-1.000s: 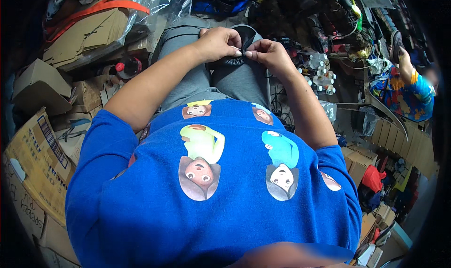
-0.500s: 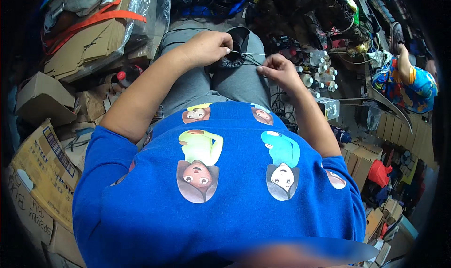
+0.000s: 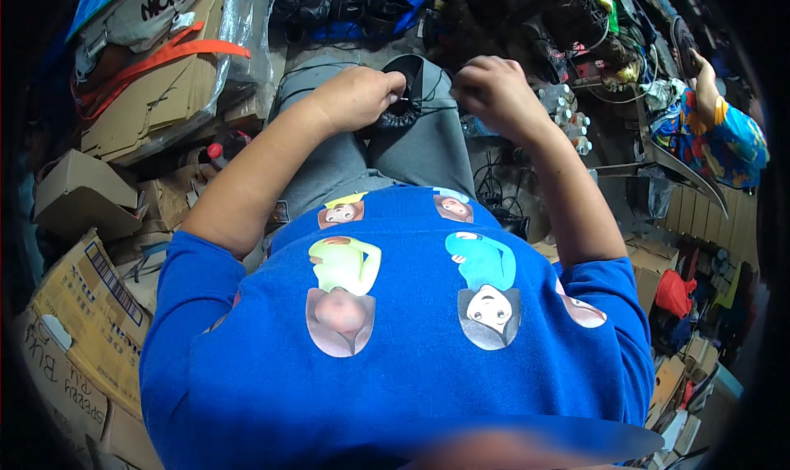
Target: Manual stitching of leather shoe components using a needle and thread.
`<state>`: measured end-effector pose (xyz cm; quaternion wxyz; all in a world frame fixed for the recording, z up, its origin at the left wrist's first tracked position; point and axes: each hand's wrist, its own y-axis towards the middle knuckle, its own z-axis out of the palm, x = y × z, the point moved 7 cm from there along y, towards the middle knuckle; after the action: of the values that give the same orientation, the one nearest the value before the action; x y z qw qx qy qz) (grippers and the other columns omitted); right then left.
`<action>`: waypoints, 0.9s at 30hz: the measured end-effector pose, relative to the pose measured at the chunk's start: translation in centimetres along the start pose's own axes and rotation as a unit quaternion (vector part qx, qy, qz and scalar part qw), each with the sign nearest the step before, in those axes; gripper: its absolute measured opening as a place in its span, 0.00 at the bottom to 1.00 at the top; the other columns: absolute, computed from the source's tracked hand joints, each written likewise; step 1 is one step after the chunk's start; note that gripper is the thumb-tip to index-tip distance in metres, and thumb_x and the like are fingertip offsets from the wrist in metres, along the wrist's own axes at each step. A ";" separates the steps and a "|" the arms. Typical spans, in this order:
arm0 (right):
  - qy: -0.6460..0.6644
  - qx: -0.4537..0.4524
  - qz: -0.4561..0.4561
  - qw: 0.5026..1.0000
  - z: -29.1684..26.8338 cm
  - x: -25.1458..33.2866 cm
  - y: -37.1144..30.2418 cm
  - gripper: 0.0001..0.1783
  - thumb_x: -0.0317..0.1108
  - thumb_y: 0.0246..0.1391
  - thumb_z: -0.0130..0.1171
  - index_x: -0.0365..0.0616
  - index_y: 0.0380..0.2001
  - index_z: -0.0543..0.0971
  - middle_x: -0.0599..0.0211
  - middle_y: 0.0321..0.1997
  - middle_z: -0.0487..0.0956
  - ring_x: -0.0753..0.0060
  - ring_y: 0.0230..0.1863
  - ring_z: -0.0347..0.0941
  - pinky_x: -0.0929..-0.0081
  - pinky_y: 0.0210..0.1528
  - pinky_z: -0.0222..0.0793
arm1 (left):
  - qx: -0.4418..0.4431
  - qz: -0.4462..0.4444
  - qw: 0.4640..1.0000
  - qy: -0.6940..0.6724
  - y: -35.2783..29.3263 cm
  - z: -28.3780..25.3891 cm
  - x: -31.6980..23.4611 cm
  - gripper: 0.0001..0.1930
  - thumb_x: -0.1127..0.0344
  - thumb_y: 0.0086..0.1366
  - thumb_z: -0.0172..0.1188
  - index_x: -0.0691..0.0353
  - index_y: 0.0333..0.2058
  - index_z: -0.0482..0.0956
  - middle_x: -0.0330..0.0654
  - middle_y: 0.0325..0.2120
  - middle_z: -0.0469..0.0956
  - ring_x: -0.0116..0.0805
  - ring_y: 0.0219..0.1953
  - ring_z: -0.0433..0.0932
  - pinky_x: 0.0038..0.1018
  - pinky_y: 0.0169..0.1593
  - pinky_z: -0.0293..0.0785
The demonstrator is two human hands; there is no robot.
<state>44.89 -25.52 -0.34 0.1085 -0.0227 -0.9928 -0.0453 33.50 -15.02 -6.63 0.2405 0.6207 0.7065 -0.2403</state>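
A black, shoe-like item point(image 3: 401, 118) with a wide dark opening and a gathered edge rests on my grey-trousered thighs. At the item's left side, my left hand point(image 3: 362, 97) is closed in a pinch; a thin, pale, needle-like piece point(image 3: 404, 100) shows at its fingertips. My right hand point(image 3: 500, 98) is raised on the item's other side, fingers curled and slightly blurred. Dark thread point(image 3: 438, 108) runs from the item to that hand. Where the needle-like piece goes inside the opening is hidden.
Flattened cardboard point(image 3: 156, 91) with an orange strap point(image 3: 164, 57) lies at the left, above an open carton point(image 3: 86, 194). Plastic bottles point(image 3: 566, 112) stand to my right. Farther right sits another person in bright patterned clothing point(image 3: 720, 141), near a curved blade-like strip point(image 3: 691, 174).
My right hand has risen, turned and closed, drawing away from the item's edge. The pale line stretched between my hands no longer shows. My left hand stays nearly in place.
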 end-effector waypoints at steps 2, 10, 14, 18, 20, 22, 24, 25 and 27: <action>-0.044 0.044 -0.060 0.996 1.5 2.3 0.6 0.04 0.36 0.49 0.54 0.50 0.27 0.77 0.68 0.31 0.77 0.63 0.40 0.73 0.63 0.45 0.61 | -0.004 0.003 1.000 -0.003 -0.3 0.1 0.2 0.06 0.69 0.59 0.52 0.62 0.35 0.72 0.52 0.28 0.76 0.53 0.35 0.75 0.41 0.38 0.70; 0.000 0.074 -0.123 0.990 3.8 2.5 0.9 0.03 0.29 0.48 0.53 0.47 0.29 0.72 0.67 0.27 0.75 0.62 0.36 0.72 0.65 0.46 0.60 | -0.058 0.109 0.990 0.073 -2.8 -1.4 -0.9 0.07 0.70 0.57 0.51 0.57 0.35 0.72 0.47 0.25 0.76 0.46 0.36 0.75 0.40 0.40 0.68; 0.004 0.092 -0.064 0.994 4.0 0.2 -0.7 0.02 0.30 0.47 0.52 0.50 0.26 0.70 0.68 0.26 0.75 0.61 0.37 0.71 0.65 0.49 0.61 | -0.044 0.067 0.991 0.105 -4.8 -2.0 0.2 0.08 0.71 0.55 0.51 0.56 0.35 0.72 0.44 0.25 0.76 0.45 0.38 0.75 0.40 0.42 0.67; -0.050 0.059 -0.055 0.996 1.6 -1.0 -0.8 0.03 0.27 0.45 0.52 0.49 0.26 0.71 0.67 0.25 0.76 0.60 0.36 0.73 0.64 0.49 0.62 | -0.091 0.086 0.985 0.117 -4.6 -3.0 -0.6 0.08 0.72 0.54 0.50 0.57 0.34 0.71 0.45 0.25 0.75 0.47 0.35 0.74 0.41 0.39 0.68; -0.044 0.026 -0.044 0.998 0.9 -2.8 -1.6 0.03 0.28 0.46 0.53 0.49 0.26 0.72 0.66 0.24 0.76 0.60 0.35 0.73 0.63 0.48 0.63 | -0.073 0.042 0.991 0.108 -5.5 -3.3 0.9 0.05 0.74 0.54 0.51 0.61 0.32 0.71 0.47 0.27 0.74 0.49 0.36 0.73 0.39 0.41 0.67; -0.017 0.023 0.010 1.000 0.7 -5.2 -3.4 0.00 0.31 0.48 0.53 0.50 0.26 0.72 0.66 0.25 0.76 0.60 0.35 0.73 0.63 0.47 0.63 | -0.076 0.027 0.992 0.094 -7.4 -4.2 1.7 0.06 0.74 0.55 0.51 0.61 0.33 0.71 0.48 0.27 0.74 0.50 0.36 0.73 0.39 0.40 0.68; -0.020 0.031 0.029 0.999 -0.3 -6.1 -4.2 0.02 0.31 0.49 0.53 0.47 0.25 0.73 0.64 0.25 0.76 0.58 0.34 0.73 0.65 0.42 0.65 | -0.084 -0.006 0.995 0.052 -9.9 -4.7 2.3 0.06 0.73 0.56 0.53 0.61 0.34 0.72 0.49 0.28 0.74 0.50 0.35 0.73 0.39 0.40 0.68; -0.015 0.023 0.092 0.995 -0.7 -7.8 -5.2 0.03 0.31 0.49 0.54 0.46 0.25 0.73 0.63 0.25 0.76 0.58 0.33 0.72 0.66 0.39 0.66 | -0.083 -0.006 0.995 0.050 -11.1 -4.7 2.9 0.06 0.73 0.56 0.53 0.61 0.34 0.72 0.49 0.28 0.74 0.50 0.35 0.73 0.39 0.40 0.68; 0.022 0.000 0.216 0.976 -2.3 -11.2 -6.9 0.01 0.28 0.51 0.55 0.44 0.27 0.74 0.60 0.26 0.74 0.66 0.31 0.73 0.70 0.32 0.66 | -0.114 -0.045 0.989 0.079 -13.0 -5.3 4.4 0.06 0.72 0.58 0.53 0.62 0.35 0.72 0.49 0.28 0.74 0.49 0.34 0.73 0.36 0.40 0.68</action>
<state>55.93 -32.95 -1.17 0.1376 -0.2355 -0.9619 -0.0208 19.89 -9.81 -4.81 0.2417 0.5739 0.7734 -0.1189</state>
